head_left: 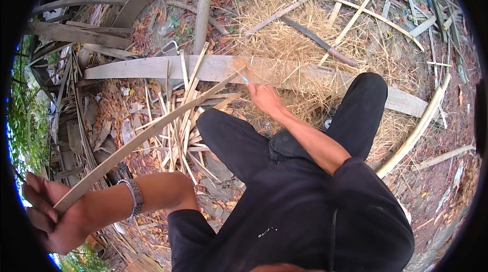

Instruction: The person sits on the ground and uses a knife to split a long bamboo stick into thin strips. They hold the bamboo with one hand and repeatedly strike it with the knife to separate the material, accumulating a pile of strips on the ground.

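My left hand (53, 213), reached out to the lower left with a metal watch on its wrist, grips the near end of a long flat strip of wood or bamboo (147, 133). The strip slants up to the right, and its far end lies over the middle of a grey plank (152, 67). By that far end my right hand (264, 100) is closed on a slim light-blue tool (245, 79), its point toward the strip. I cannot make out whether it is a pen or a small blade. My knees are bent on the near side of the plank.
A machete (315, 37) with a brown handle lies on a heap of straw-like shavings (274, 10) beyond the plank. Several thin split sticks (178, 132) are piled by my left knee. A post (204, 12) stands ahead; stacked boards (76, 35) lie far left. A curved pole (419, 129) lies right.
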A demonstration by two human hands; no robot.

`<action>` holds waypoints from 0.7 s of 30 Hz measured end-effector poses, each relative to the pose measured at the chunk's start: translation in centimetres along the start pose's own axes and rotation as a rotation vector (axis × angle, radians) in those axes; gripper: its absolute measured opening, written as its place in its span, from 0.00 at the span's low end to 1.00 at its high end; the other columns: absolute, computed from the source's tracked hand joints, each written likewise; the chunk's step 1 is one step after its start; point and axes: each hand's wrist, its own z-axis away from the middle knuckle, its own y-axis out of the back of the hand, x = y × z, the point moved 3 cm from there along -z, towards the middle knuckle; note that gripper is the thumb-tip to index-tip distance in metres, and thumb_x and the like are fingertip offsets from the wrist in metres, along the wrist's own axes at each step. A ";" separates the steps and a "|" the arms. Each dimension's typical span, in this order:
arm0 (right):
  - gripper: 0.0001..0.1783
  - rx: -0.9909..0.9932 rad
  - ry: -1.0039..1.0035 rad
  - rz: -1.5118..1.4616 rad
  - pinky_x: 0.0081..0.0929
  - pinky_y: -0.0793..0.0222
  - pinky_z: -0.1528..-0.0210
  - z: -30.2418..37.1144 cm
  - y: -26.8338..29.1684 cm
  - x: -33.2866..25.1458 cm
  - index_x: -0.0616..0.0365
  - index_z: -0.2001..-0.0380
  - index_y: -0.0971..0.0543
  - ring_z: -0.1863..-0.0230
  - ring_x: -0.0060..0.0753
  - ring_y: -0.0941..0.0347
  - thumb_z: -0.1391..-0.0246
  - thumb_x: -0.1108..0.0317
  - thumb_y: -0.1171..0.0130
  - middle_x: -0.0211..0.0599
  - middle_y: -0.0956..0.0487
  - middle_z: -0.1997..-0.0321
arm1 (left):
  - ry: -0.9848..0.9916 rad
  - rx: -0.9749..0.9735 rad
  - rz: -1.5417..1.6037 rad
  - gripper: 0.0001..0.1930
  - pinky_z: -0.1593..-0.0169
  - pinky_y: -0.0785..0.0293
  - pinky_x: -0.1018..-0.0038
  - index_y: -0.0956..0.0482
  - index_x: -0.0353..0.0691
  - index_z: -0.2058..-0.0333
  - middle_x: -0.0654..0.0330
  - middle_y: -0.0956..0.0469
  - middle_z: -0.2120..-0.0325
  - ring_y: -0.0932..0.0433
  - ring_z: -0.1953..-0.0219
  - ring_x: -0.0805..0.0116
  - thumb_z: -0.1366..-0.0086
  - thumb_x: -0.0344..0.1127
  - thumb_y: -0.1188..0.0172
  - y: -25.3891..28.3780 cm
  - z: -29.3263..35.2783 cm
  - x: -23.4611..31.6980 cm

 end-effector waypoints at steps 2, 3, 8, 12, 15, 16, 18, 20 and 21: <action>0.34 0.001 0.095 -0.032 0.48 0.35 0.74 1.2 0.4 -2.7 0.65 0.83 0.25 0.86 0.44 0.31 0.36 0.49 0.67 0.50 0.30 0.90 | -0.005 0.051 -0.083 0.16 0.68 0.51 0.67 0.53 0.51 0.94 0.67 0.56 0.96 0.52 0.88 0.72 0.54 0.30 0.58 0.2 0.6 0.0; 0.34 0.004 0.140 -0.048 0.49 0.34 0.72 1.4 0.1 -3.5 0.66 0.82 0.25 0.84 0.45 0.29 0.36 0.49 0.67 0.52 0.29 0.88 | -0.011 0.062 -0.137 0.17 0.68 0.51 0.67 0.53 0.51 0.94 0.67 0.56 0.97 0.52 0.88 0.73 0.54 0.30 0.59 0.0 0.7 0.0; 0.35 0.097 -0.105 0.082 0.50 0.33 0.59 -2.9 -1.5 4.7 0.72 0.72 0.23 0.68 0.59 0.25 0.36 0.48 0.68 0.67 0.25 0.74 | 0.045 0.036 -0.084 0.18 0.68 0.52 0.67 0.55 0.54 0.95 0.67 0.58 0.97 0.53 0.88 0.73 0.56 0.30 0.59 -1.4 0.2 -0.2; 0.35 -0.068 -0.107 -0.039 0.50 0.32 0.56 -1.7 -0.6 1.3 0.72 0.69 0.22 0.64 0.62 0.25 0.37 0.48 0.67 0.69 0.25 0.71 | 0.098 0.040 0.009 0.18 0.69 0.52 0.68 0.56 0.53 0.95 0.68 0.58 0.97 0.53 0.88 0.74 0.55 0.30 0.59 0.3 0.8 -0.1; 0.35 0.021 -0.177 0.017 0.51 0.32 0.56 -2.9 -3.2 4.6 0.72 0.69 0.22 0.64 0.65 0.26 0.37 0.48 0.67 0.70 0.26 0.72 | 0.064 0.081 -0.064 0.19 0.69 0.52 0.68 0.57 0.54 0.95 0.69 0.58 0.97 0.52 0.88 0.74 0.55 0.31 0.59 -0.5 0.5 -0.5; 0.35 0.088 -0.177 0.055 0.51 0.33 0.56 -3.3 -3.0 5.1 0.73 0.70 0.22 0.65 0.66 0.26 0.37 0.48 0.67 0.71 0.26 0.73 | 0.057 0.050 -0.041 0.19 0.69 0.52 0.68 0.57 0.54 0.95 0.69 0.57 0.98 0.52 0.88 0.75 0.55 0.31 0.60 -0.6 0.2 -0.5; 0.36 0.103 -0.186 0.040 0.52 0.34 0.55 -4.1 -3.3 5.7 0.74 0.70 0.22 0.63 0.68 0.27 0.38 0.48 0.67 0.71 0.26 0.72 | 0.060 -0.051 0.069 0.19 0.69 0.52 0.68 0.57 0.55 0.95 0.69 0.57 0.98 0.51 0.88 0.75 0.55 0.31 0.60 -0.9 0.0 -0.6; 0.37 -0.044 -0.201 -0.040 0.51 0.35 0.52 -2.7 -2.8 3.8 0.75 0.68 0.23 0.60 0.69 0.29 0.38 0.47 0.68 0.72 0.26 0.67 | 0.090 -0.113 0.124 0.19 0.69 0.51 0.69 0.57 0.55 0.95 0.70 0.56 0.98 0.50 0.88 0.75 0.55 0.31 0.60 0.0 0.7 -0.2; 0.37 -0.046 -0.222 -0.042 0.51 0.36 0.50 -2.4 -3.2 4.0 0.75 0.68 0.23 0.58 0.68 0.29 0.38 0.46 0.69 0.72 0.26 0.66 | 0.098 -0.116 0.123 0.19 0.69 0.51 0.69 0.57 0.55 0.96 0.70 0.55 0.98 0.50 0.87 0.75 0.55 0.31 0.60 0.7 0.7 -0.2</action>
